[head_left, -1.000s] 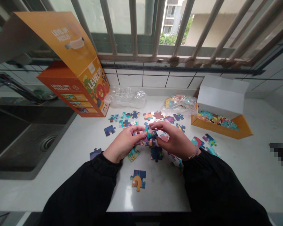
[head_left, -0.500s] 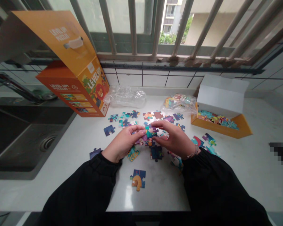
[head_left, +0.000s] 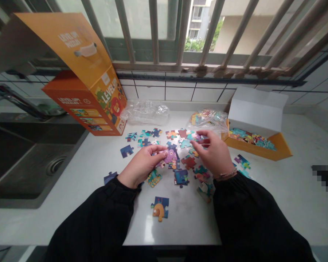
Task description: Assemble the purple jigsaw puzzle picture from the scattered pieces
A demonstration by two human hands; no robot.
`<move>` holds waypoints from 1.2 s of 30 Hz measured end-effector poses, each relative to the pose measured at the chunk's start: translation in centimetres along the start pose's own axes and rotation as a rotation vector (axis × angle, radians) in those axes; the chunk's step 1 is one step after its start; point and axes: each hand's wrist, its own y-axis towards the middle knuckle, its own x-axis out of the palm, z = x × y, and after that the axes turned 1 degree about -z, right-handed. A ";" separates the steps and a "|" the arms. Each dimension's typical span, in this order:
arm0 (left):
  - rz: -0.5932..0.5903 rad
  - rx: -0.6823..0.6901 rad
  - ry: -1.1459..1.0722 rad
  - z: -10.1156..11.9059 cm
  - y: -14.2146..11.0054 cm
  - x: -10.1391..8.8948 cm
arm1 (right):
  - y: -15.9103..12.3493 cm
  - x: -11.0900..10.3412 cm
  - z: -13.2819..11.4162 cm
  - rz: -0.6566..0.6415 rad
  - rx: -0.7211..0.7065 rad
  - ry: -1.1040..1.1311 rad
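Note:
My left hand (head_left: 142, 162) is closed in a pinch on a purple puzzle piece (head_left: 171, 155), which lies against other pieces at the middle of the counter. Dark blue parts show above and below the purple one. To the right, my right hand (head_left: 214, 153) has thumb and forefinger closed around the edge of a teal puzzle piece (head_left: 191, 135), over loose pieces; its fingertips partly cover it. Near the hands lie a reddish-brown piece (head_left: 188, 162), a dark blue piece (head_left: 181, 177) and a green piece with yellow marks (head_left: 154, 178).
A blue piece with an orange shape (head_left: 160, 208) lies near the front edge. An orange puzzle box (head_left: 98, 98) stands at back left beside a sink (head_left: 41, 196). Clear plastic wrapping (head_left: 147, 112), a bag of pieces (head_left: 207, 119) and an open yellow box (head_left: 257, 148) are behind.
My right hand has moved right, away from my left hand, with the teal piece. The purple piece at my left fingertips is now uncovered. My left hand has stayed in place.

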 end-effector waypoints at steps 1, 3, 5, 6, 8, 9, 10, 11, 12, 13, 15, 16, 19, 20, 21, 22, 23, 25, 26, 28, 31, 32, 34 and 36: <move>0.008 0.001 0.033 0.0 0.0 0.0 | 0.2 -0.5 0.5 0.084 0.059 -0.072; 0.012 0.003 0.099 -0.1 0.0 -0.1 | 0.6 -1.5 1.6 0.198 0.150 -0.208; 0.002 0.004 0.140 -0.2 0.0 -0.2 | 0.8 -2.2 2.5 0.202 0.189 -0.337; -0.003 0.005 0.148 -0.2 0.0 -0.3 | 0.8 -2.3 2.9 0.170 0.190 -0.401; -0.001 0.009 0.150 -0.3 0.1 -0.3 | 0.7 -2.2 3.2 0.063 0.176 -0.521; 0.002 0.010 0.147 -0.3 0.1 -0.4 | 0.6 -2.0 3.3 0.003 0.169 -0.573; 0.002 0.009 0.142 -0.3 0.1 -0.4 | 0.5 -1.7 3.3 -0.048 0.162 -0.615; -0.003 0.007 0.136 -0.3 0.1 -0.4 | 0.5 -1.4 3.2 -0.082 0.155 -0.644; -0.013 0.004 0.130 -0.3 0.1 -0.4 | 0.4 -1.0 3.1 -0.097 0.147 -0.659; -0.026 0.001 0.122 -0.3 0.1 -0.3 | 0.4 -0.6 2.9 -0.094 0.131 -0.659; -0.050 -0.006 0.105 -0.2 0.1 -0.2 | 0.5 0.3 2.6 -0.069 0.069 -0.623; -0.056 -0.011 0.098 -0.2 0.0 -0.2 | 0.6 0.8 2.5 -0.062 0.035 -0.598; -0.064 -0.032 0.082 -0.2 0.0 0.1 | 1.0 2.2 2.4 -0.084 -0.020 -0.544; -0.065 -0.037 0.079 -0.2 -0.1 0.2 | 1.2 2.5 2.5 -0.096 -0.022 -0.534; -0.064 -0.038 0.079 -0.2 -0.1 0.2 | 1.3 2.8 2.7 -0.105 -0.019 -0.526; -0.062 -0.036 0.080 -0.2 -0.1 0.3 | 1.3 3.0 2.9 -0.110 -0.015 -0.518; -0.058 -0.028 0.082 -0.2 -0.1 0.3 | 1.4 3.1 3.1 -0.109 -0.011 -0.509; -0.059 -0.016 0.089 -0.3 -0.1 0.3 | 1.5 3.2 3.5 -0.100 -0.003 -0.488; -0.068 -0.016 0.095 -0.3 -0.1 0.3 | 1.5 3.1 3.6 -0.094 0.001 -0.474; -0.096 -0.021 0.117 -0.4 -0.1 0.2 | 1.6 2.9 3.7 -0.086 0.005 -0.451; -0.121 -0.004 0.177 -0.2 -0.1 0.2 | 1.8 2.6 3.6 -0.122 0.034 -0.436; -0.114 0.012 0.205 -0.1 -0.1 0.2 | 1.9 2.5 3.5 -0.143 0.046 -0.442; -0.072 0.051 0.274 0.2 -0.3 0.3 | 1.8 2.3 3.3 -0.161 0.058 -0.470; -0.034 0.085 0.334 0.4 -0.4 0.3 | 1.7 2.3 3.3 -0.136 0.054 -0.502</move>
